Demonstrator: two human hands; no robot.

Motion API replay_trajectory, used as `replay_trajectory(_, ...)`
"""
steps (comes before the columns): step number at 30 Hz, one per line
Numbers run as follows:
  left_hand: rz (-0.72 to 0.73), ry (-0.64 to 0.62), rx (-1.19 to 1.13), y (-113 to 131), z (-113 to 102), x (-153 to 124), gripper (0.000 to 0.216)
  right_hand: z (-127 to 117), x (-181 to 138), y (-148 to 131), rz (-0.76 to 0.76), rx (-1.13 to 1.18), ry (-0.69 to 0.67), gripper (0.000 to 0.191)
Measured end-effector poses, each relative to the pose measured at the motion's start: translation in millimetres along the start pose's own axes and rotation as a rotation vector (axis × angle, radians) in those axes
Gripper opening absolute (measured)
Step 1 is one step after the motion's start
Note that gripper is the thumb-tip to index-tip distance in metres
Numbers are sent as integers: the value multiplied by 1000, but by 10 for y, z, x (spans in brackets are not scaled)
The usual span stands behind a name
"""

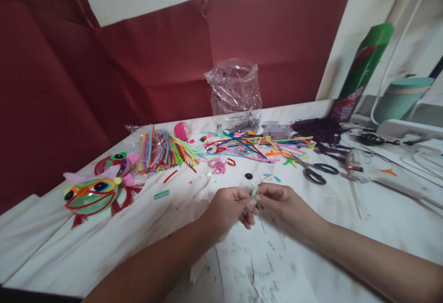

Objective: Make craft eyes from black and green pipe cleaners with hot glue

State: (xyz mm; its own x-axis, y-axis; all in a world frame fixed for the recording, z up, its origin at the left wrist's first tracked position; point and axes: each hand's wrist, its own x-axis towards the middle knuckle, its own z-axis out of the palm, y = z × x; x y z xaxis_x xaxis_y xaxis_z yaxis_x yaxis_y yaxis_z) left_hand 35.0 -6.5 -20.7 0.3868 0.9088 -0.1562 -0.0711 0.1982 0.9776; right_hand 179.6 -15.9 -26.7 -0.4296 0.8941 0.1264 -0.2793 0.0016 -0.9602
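Both hands meet over the white table, pinching a short light-green pipe cleaner [254,191] between them. My left hand [230,205] is closed on its lower part, and a bit of darker green shows beneath the fingertips. From the other side, the thumb and fingertips of my right hand [284,201] press on the same piece. Just beyond the hands lies a small black disc [248,176]. Short blue pieces [277,178] rest near my right hand's knuckles, and a short green and blue pair [162,194] sits to the left.
Two colourful decorated figures [92,196] are at left. Behind the hands lie a bundle of pipe cleaners [166,153], loose ones [238,143] and a clear plastic bag [237,88]. At right are black-handled scissors [316,173], a white glue gun [377,173] and dark purple strands [318,132].
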Motion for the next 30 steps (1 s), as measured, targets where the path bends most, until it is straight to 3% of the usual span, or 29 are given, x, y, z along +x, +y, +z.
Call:
replay_trajectory(4,-42,-61,-53,-54,-12,-29,30,-39,-1,45,1,115,-58,18)
replay_trajectory(12,-46,-35,29,1,12,-81,22,-66,-39,-35,16,-147,57,28)
replay_trajectory(20,-3,-26,176,-14,-45,-75,10,-110,-61,4,-162,-722,143,27)
replay_trajectory(26,53,-3,405,-68,-97,-72,8,-140,-97,-74,-206,-940,77,20)
replay_trajectory(30,222,72,565,26,-60,-130,13,-157,-109,-83,-314,-1072,-49,20)
